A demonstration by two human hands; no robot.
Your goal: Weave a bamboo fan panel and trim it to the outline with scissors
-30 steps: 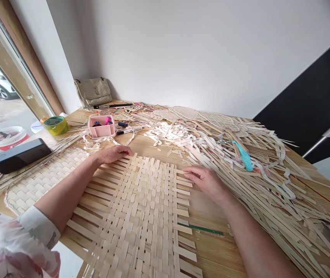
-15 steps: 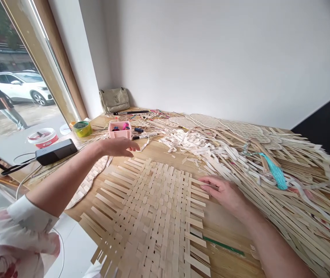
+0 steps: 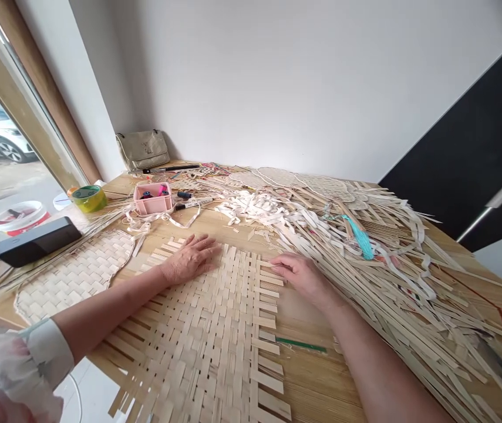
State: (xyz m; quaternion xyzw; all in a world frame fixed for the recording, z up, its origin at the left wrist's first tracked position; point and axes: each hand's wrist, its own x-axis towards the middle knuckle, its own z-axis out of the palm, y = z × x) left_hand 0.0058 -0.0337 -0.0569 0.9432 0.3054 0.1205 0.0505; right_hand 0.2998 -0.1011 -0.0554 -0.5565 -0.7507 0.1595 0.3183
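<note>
A woven mat of pale, flat wood-like strips lies on the wooden table, its loose strip ends sticking out along both sides. My left hand rests flat on the mat's far left corner, fingers stretched out. At the far right edge my right hand pinches the end of one strip between thumb and fingers; the fingertips partly cover it. Beside the mat's right edge lies a thin green strip.
To the left are a finished-looking woven piece, a black box-shaped device and a tape roll. Farther back stand a pink basket and a bag. Loose strips and white ribbon heap up on the right.
My left hand has come down from above the table onto the mat's far left corner. My right hand stays at the right edge. The view has turned to the right.
</note>
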